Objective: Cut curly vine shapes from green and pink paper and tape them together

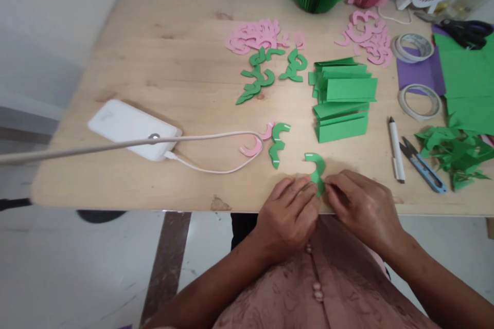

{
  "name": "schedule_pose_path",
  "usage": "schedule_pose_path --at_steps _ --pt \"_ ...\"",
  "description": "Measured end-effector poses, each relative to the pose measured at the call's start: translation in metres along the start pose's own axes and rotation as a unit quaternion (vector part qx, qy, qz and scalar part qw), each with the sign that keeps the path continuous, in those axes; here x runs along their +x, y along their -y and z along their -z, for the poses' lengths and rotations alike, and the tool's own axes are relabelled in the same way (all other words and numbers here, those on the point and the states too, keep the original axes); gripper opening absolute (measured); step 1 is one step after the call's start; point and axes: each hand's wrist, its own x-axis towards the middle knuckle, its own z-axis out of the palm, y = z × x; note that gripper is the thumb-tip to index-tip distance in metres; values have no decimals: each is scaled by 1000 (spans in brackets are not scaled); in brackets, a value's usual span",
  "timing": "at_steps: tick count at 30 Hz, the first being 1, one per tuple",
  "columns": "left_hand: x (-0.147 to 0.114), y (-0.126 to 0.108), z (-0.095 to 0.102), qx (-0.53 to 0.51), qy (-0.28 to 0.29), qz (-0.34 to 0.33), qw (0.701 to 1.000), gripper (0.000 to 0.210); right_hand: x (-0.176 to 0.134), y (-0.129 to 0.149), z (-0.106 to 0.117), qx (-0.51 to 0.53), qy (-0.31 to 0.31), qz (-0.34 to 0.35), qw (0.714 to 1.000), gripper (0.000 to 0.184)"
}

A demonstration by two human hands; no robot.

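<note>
At the table's front edge lies a curved green paper cutout (318, 164) with a small white strip at its upper end. My left hand (289, 211) presses its bent fingers together over the cutout's lower left side. From the right, my right hand (358, 208) pinches at the same cutout, thumb and forefinger closed at its edge; the fingertips are partly hidden. Just beyond my left hand are another green cutout (276, 146) bearing white strips and a pink curved cutout (251, 150), partly under a cable.
A white power bank (133, 128) with a cable (216, 136) occupies the left. Folded green paper (345, 90), pink cutouts (254, 36) and green cutouts (257, 79) lie farther back. On the right are a pen (396, 151), blue thread snips (424, 167), tape rolls (420, 103) and black scissors (465, 32).
</note>
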Motion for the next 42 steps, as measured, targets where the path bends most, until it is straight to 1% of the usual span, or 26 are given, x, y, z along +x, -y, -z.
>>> schedule_pose_path --at_steps 8,15,25,42 --pt "1 0 0 -3 -2 1 1000 15 0 1 2 12 -15 4 1000 19" --pt "0 0 0 -1 3 -2 1000 15 0 1 0 8 -8 -2 1000 20" --pt "-1 1 -1 -4 -5 -7 1000 16 1 0 -1 1 1 -3 1000 21" --pt "-2 1 -2 1 -4 -9 1000 15 5 2 0 -10 15 12 1000 22"
